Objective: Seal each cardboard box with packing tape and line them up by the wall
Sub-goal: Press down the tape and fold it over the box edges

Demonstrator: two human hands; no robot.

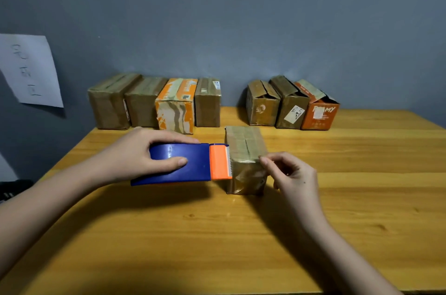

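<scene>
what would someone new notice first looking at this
Likely the blue and orange tape dispenser, gripped by the left hand mid-table against a small cardboard box whose near top edge the right hand pinches. Behind, two groups of boxes stand along the grey wall.

One head-worn wide-angle view looks forward and down across the wooden surface (pixel 241 234) toward the grey wall (pixel 241 17), close above both forearms
</scene>
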